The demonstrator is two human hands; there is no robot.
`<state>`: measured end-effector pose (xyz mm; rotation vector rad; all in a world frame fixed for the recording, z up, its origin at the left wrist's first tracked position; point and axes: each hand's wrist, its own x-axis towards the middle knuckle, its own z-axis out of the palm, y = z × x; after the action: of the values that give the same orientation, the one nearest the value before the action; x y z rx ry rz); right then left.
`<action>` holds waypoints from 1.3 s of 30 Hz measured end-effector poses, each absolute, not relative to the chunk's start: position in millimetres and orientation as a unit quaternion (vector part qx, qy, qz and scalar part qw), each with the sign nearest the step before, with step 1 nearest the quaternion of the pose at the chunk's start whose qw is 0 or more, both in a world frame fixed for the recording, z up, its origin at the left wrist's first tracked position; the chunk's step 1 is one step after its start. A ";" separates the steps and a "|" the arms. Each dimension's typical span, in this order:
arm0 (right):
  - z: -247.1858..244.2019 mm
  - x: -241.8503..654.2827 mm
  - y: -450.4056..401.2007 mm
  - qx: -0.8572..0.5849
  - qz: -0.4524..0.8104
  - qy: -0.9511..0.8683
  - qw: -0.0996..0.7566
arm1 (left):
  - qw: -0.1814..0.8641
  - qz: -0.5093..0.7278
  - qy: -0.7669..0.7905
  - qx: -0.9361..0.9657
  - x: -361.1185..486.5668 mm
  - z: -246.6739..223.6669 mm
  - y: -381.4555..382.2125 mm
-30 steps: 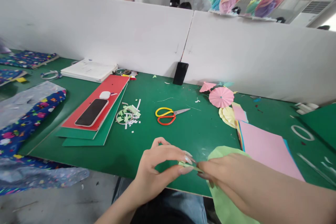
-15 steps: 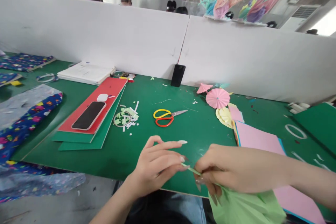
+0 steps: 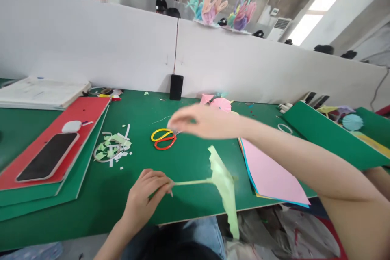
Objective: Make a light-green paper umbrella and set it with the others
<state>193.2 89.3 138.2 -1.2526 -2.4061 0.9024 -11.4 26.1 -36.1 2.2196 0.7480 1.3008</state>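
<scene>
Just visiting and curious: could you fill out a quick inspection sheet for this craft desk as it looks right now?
Surface: green table, white partition behind.
Job's things: light green paper, pleated, one end twisted thin; scissors with yellow and red handles.
Clutter: paper scraps; phone on red board; stack of coloured sheets, pink on top; dark phone leaning on the partition.
Hands: left hand pinches the paper's thin end; right hand blurred above the scissors, holding nothing visible.
Cables: nothing seen.
Surroundings: other people's heads beyond the partition; pipe-cleaner shapes on top.
</scene>
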 end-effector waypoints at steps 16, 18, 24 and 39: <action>-25.2 196.2 -1.1 -0.438 0.547 -0.467 0.538 | 0.766 0.482 0.353 0.236 43.8 -44.5 -6.6; -21.5 176.1 8.4 -0.393 0.569 -0.431 0.579 | 0.768 0.487 0.347 0.230 45.7 -45.0 -7.1; -15.0 167.1 29.9 -0.347 0.622 -0.363 0.601 | 0.782 0.498 0.335 0.171 47.9 -49.1 -8.0; -13.3 173.7 35.0 -0.337 0.644 -0.372 0.577 | 0.795 0.418 0.342 0.277 41.4 -52.5 -5.6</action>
<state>173.7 35.0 -13.3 -0.7888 -0.8701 1.5077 41.4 -5.6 -52.5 0.5944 0.7339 0.8976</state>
